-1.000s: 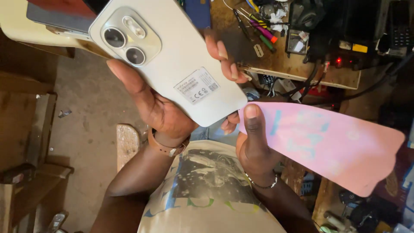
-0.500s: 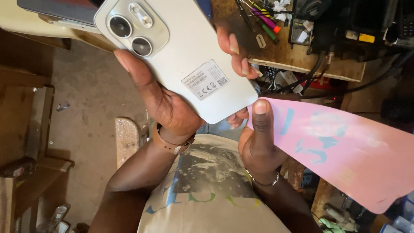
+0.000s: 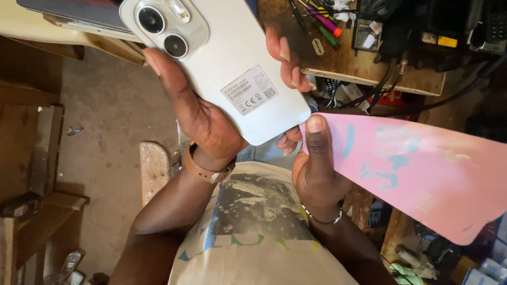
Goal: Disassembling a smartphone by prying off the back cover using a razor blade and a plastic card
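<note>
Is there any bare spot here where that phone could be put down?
The workbench at upper right is crowded with pens, cables and small parts; only a narrow brown strip near its front edge looks bare. The clearest open patch is the concrete floor at left, bordered by wooden boards and the left hand holding the phone. The right hand grips a pink sheet.

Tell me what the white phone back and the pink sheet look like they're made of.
The white phone, in the left hand, looks like matte plastic or frosted glass: smooth, with a soft even sheen; which one is unclear. The pink sheet, pinched by the right hand, looks like thin flexible plastic film: flat, slightly glossy, with rounded corners and faint blue print.
</note>
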